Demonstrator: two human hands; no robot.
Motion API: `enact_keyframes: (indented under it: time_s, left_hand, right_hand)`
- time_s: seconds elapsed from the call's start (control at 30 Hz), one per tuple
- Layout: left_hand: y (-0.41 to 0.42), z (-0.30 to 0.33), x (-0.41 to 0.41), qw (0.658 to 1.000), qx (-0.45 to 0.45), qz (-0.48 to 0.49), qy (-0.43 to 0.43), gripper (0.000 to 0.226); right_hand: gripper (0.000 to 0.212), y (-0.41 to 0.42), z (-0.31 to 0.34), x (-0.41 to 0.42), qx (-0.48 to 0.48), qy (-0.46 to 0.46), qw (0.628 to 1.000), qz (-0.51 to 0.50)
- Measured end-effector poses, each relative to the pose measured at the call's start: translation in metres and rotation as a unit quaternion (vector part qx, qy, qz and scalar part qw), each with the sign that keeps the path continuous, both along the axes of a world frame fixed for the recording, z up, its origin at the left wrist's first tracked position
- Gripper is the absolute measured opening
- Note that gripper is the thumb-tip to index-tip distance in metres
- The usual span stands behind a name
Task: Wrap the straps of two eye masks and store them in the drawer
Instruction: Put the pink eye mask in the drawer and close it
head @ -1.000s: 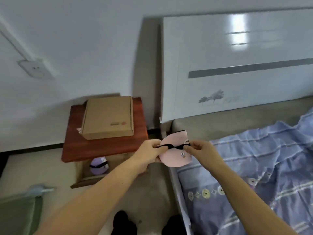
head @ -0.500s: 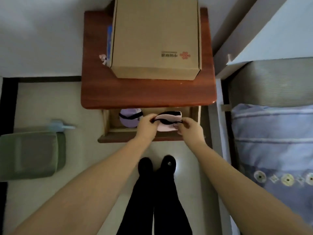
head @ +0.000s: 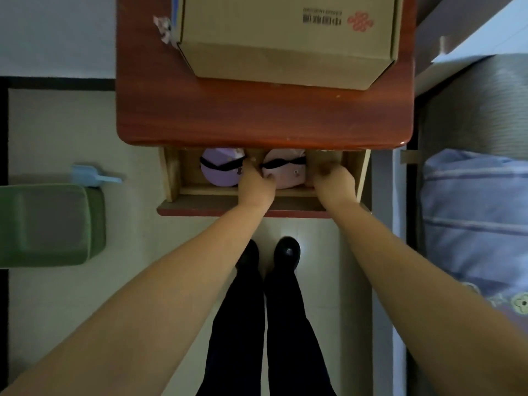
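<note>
The drawer [head: 200,209] under the red-brown nightstand [head: 257,121] is pulled out. Inside on the left lies a purple eye mask [head: 218,172] with its black strap wound around it. Beside it on the right lies a pink eye mask [head: 287,171], also bound by a black strap. My left hand [head: 255,185] reaches between the two masks, its fingers on the pink mask's left edge. My right hand [head: 334,182] is in the drawer just right of the pink mask, apart from it, fingers loosely bent, holding nothing.
A cardboard box [head: 285,38] covers most of the nightstand top. A green bin [head: 48,224] and a small blue scoop [head: 91,175] are on the floor at the left. The bed with a blue striped cover [head: 474,224] runs along the right. My shoes [head: 287,251] stand below the drawer.
Both hands carried the pink mask from beside the bed down into the drawer. It now lies next to the purple one, and my right hand has let go of it.
</note>
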State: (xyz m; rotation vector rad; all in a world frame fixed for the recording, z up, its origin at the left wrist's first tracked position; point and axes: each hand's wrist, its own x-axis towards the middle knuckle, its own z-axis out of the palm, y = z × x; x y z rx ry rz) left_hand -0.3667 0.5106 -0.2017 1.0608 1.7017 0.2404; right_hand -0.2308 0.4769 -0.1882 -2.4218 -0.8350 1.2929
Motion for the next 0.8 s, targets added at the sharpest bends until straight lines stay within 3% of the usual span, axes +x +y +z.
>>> enact_keyframes:
  time_s: [0.07,0.17,0.23,0.33,0.4,0.5,0.67,0.8]
  left_hand:
    - [-0.019,0.022,-0.023,0.991,-0.028,0.099,-0.086,0.015]
    - [-0.051,0.041,-0.068,0.951,-0.15,0.236,-0.132,0.023]
    - [-0.063,0.04,-0.091,0.883,-0.238,0.353,-0.198,0.012]
    - [-0.05,0.044,-0.103,0.771,-0.224,0.491,-0.337,0.017]
    - [-0.043,0.051,-0.102,0.734,-0.206,0.518,-0.388,0.033]
    - [-0.039,0.072,-0.099,0.717,-0.191,0.505,-0.442,0.07]
    - [-0.014,0.084,-0.089,0.72,-0.164,0.484,-0.471,0.068]
    - [0.027,0.081,-0.078,0.734,-0.137,0.443,-0.496,0.033]
  right_hand:
    - [0.02,-0.026,0.024,-0.005,0.025,0.102,0.992,-0.071]
    - [0.025,-0.069,0.04,-0.014,-0.066,0.303,0.936,-0.167]
    - [0.036,-0.083,0.035,-0.017,-0.083,0.413,0.859,-0.29]
    - [0.035,-0.08,0.035,-0.017,0.012,0.502,0.737,-0.453]
    - [0.029,-0.077,0.04,-0.016,0.047,0.499,0.732,-0.461]
    - [0.034,-0.074,0.05,-0.014,0.069,0.512,0.734,-0.441]
    - [0.057,-0.045,0.053,-0.004,0.121,0.504,0.734,-0.438]
    - [0.057,-0.003,0.046,0.001,0.163,0.491,0.721,-0.461]
